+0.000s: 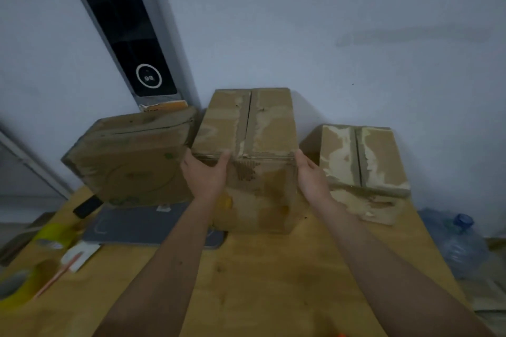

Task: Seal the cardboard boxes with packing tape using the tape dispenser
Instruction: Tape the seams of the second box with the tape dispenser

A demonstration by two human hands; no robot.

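Observation:
Three worn cardboard boxes stand at the back of a wooden table [246, 282]. The middle box [262, 128] has closed flaps with torn paper along its centre seam. My left hand [205, 175] presses on its front left corner and my right hand [312, 178] grips its right edge, so both hands hold this box. A flatter left box [131, 156] leans beside it. The right box [361, 161] stands apart, its flaps closed. Yellow tape rolls [52, 235] lie at the table's left edge; a dispenser cannot be made out.
A grey flat slab [142, 224] lies in front of the left box. A white item with an orange stick [76, 257] lies near the tape. A large clear water bottle [460, 243] stands on the floor to the right. A dark panel [128, 35] hangs on the wall.

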